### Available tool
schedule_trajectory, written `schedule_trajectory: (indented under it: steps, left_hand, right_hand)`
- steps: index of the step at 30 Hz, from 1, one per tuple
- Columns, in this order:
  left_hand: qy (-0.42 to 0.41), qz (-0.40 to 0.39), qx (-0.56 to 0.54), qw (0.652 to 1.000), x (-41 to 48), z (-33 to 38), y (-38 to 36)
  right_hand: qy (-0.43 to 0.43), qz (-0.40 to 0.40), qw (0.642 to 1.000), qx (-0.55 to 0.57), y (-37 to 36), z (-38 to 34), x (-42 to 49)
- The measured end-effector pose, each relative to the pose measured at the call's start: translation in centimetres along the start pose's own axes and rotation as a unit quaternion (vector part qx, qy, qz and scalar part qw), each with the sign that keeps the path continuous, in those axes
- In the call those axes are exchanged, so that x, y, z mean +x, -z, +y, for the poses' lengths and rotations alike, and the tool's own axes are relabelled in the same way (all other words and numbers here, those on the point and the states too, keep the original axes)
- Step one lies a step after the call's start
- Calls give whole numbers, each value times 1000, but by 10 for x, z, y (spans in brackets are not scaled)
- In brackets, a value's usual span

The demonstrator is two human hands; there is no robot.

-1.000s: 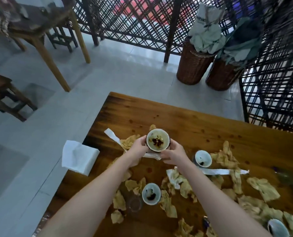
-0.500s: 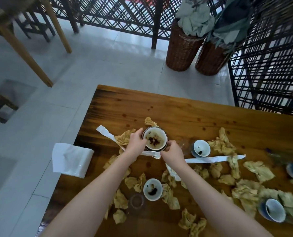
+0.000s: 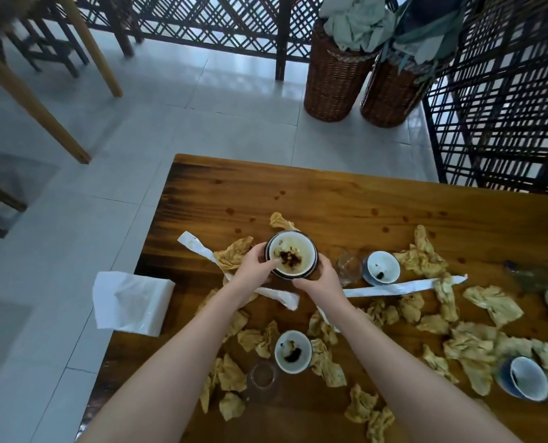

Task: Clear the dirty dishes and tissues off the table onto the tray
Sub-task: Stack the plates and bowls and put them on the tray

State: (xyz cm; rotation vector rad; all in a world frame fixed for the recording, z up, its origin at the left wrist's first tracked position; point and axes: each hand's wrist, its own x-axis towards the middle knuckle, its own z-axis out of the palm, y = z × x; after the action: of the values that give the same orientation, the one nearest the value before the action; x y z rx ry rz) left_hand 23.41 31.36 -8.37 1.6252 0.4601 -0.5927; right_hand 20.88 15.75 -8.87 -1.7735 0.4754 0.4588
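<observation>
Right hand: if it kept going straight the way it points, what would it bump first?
The right hand grips the dark-rimmed white cup of dregs, so that comes first. Past it, probably the crumpled brown tissue on the wooden table, though height is unclear.

Left hand (image 3: 253,266): thumb now hooked over bowl (image 3: 295,247) rim, tip inside; a second ago it lay outside. Right hand (image 3: 319,279) slid to bowl's near side, uncovering glass (image 3: 349,268) beside it.

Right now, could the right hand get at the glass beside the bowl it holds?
Probably yes: the glass stands right beside the right hand, nothing between, though that hand is holding the bowl.
</observation>
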Motion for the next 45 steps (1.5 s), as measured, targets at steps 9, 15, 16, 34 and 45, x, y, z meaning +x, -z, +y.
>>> schedule_trajectory:
  steps: [9, 15, 16, 34, 45]
  left_hand:
    - [-89, 9, -40, 995, -29, 21, -12]
    - [-128, -43, -23, 991, -62, 39, -67]
    - [-131, -56, -18, 990, -67, 40, -80]
    - [-123, -175, 69, 974, -230, -11, -400]
    - [-140, -249, 106, 953, -295, -27, -571]
  right_hand:
    - [44, 14, 987, 153, 26, -19, -26]
    - [58, 51, 978, 196, 83, -8, -62]
    - [58, 62, 977, 196, 94, -3, -69]
    - [92, 212, 936, 266, 357, 167, -274]
    - [110, 288, 916, 259, 504, 246, -354]
